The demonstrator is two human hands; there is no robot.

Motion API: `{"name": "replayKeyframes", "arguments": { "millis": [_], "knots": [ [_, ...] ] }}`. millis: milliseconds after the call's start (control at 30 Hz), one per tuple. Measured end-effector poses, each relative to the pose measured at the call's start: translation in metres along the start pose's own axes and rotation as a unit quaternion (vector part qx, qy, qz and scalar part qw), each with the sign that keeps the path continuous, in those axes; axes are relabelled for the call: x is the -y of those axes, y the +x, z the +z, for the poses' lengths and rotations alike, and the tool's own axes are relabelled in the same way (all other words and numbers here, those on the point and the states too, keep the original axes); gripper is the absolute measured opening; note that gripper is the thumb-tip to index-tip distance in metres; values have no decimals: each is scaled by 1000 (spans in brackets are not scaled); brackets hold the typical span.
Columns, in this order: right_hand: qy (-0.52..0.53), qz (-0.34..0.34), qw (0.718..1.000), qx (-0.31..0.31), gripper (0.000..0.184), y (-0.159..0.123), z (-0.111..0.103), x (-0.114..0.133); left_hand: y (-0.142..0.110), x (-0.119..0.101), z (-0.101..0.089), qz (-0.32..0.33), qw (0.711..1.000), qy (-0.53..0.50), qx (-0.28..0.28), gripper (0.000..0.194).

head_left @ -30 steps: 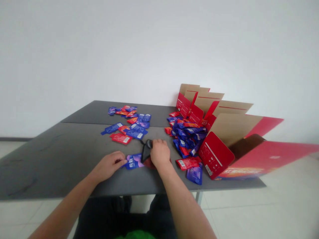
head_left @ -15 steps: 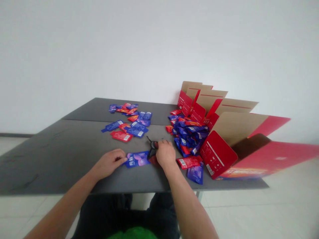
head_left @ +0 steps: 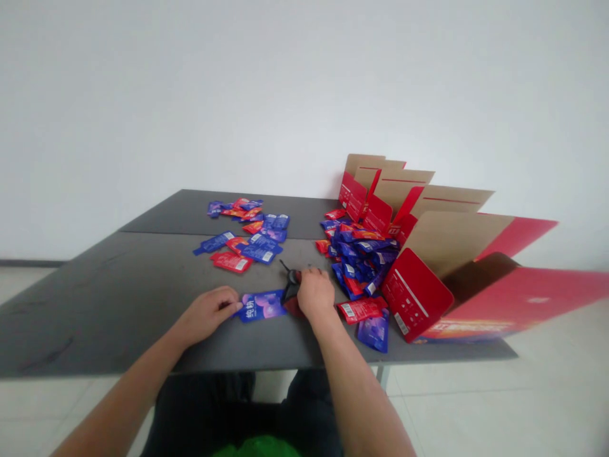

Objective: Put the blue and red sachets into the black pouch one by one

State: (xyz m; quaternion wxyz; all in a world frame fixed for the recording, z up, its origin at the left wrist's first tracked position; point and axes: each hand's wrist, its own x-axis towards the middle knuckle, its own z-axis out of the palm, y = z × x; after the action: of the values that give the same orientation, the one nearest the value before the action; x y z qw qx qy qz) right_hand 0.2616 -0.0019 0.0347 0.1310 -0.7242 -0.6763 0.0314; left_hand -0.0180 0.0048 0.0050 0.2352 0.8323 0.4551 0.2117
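A blue sachet lies flat on the dark grey table near its front edge. My left hand pinches the sachet's left end with curled fingers. My right hand is closed on a pair of scissors with dark blades and red handles, at the sachet's right end. The blades point away from me and stand a little apart.
A spread of blue and red sachets lies further back on the left. A heap of sachets sits to the right, beside several open red cardboard boxes. Two loose sachets lie by the nearest box.
My right hand with the scissors shifted slightly right, uncovering more of the blue sachet, and the blades turned to point away. My left hand stayed on the sachet's left end.
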Motion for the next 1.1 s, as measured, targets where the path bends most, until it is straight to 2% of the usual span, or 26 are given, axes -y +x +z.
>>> {"name": "replayKeyframes", "arguments": {
  "millis": [67, 133, 200, 267, 367, 500, 567, 633, 667, 733, 800, 900, 1000, 1067, 1100],
  "knots": [
    [16, -25, 999, -18, 33, -6, -8, 12, 0, 3, 1, 0, 1000, 0, 0, 34],
    [41, -100, 993, -44, 30, -18, -6, 37, 0, 7, 2, -3, 1000, 6, -3, 32],
    [54, -173, 983, -40, 26, -29, 2, 60, 1, 10, 3, -12, 1000, 15, -7, 27],
    [55, -203, 977, -22, 24, -34, 14, 68, 1, 10, 3, -17, 1000, 21, -6, 26],
    [44, -150, 988, -13, 28, -24, 23, 44, 0, 5, 1, -4, 1000, 9, -3, 31],
    [-1, -19, 1000, -3, 33, -1, 6, -2, -1, -1, 0, 1, 1000, 3, -4, 32],
    [-7, -15, 1000, -18, 32, 0, -6, -1, 0, 0, 0, -2, 1000, 2, -4, 33],
    [10, -62, 997, -49, 31, -9, -11, 21, 0, 2, 1, -2, 1000, 0, -6, 33],
    [22, -96, 993, -62, 30, -15, -10, 36, 0, 3, 1, -2, 1000, 1, -9, 33],
    [35, -154, 986, -43, 26, -27, -1, 62, 0, 4, 2, -3, 1000, 2, -11, 30],
    [38, -183, 982, -12, 26, -34, 11, 72, 0, 3, 2, -4, 1000, 4, -14, 29],
    [32, -138, 990, 2, 29, -26, 19, 48, 0, 0, 1, -2, 1000, 1, -12, 32],
    [2, -41, 999, 8, 31, -5, 9, 11, 0, -1, 0, -3, 1000, -2, -5, 31],
    [-10, -15, 1000, 2, 31, 1, -1, 3, 0, 1, 0, -2, 1000, -2, -4, 31],
    [-7, -20, 1000, -10, 32, 0, -5, 8, 0, 2, 1, 0, 1000, -3, -4, 32]
  ]
}}
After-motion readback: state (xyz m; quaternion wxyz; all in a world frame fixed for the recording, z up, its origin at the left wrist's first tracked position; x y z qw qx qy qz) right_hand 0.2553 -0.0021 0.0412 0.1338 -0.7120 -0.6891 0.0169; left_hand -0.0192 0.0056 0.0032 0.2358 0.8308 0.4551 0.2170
